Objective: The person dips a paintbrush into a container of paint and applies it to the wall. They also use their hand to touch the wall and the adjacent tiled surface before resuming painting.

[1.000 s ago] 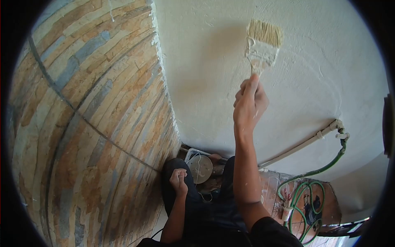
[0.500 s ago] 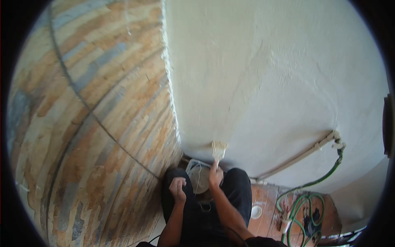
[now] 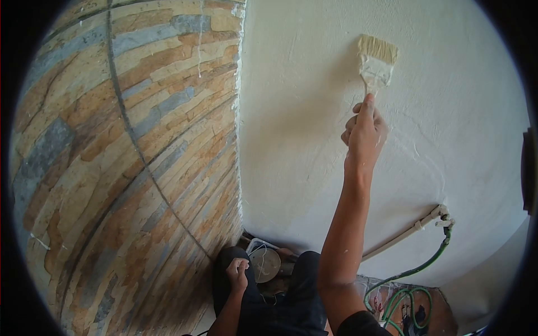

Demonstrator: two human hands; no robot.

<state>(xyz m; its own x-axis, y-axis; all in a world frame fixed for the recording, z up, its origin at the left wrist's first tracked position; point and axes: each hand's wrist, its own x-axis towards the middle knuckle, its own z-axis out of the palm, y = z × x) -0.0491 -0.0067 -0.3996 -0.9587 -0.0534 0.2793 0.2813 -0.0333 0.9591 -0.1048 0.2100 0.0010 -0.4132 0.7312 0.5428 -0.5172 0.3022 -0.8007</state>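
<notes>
My right hand (image 3: 367, 130) is wrapped round the handle of a wide paintbrush (image 3: 376, 66), its pale bristles pointing up against the plastered wall (image 3: 297, 123). The arm is stretched out high, and whitish paint coats the brush's ferrule. Resting on my left knee, my left hand (image 3: 237, 270) has its fingers curled in; anything inside them is hidden. Between my knees stands a round bucket (image 3: 265, 264) with a pale top and a thin string-like line across it.
A stone-clad wall (image 3: 129, 168) with a dark cable (image 3: 130, 126) fills the left side. Low on the right, a pipe (image 3: 400, 234) meets a green hose (image 3: 423, 262), which lies coiled on the tiled floor (image 3: 443, 313). Behind the bucket is a whitish tray (image 3: 259, 244).
My right hand has swung the paintbrush from low by the bucket to high up the wall, towards the right. The view has tilted slightly; my left hand stays at the knee.
</notes>
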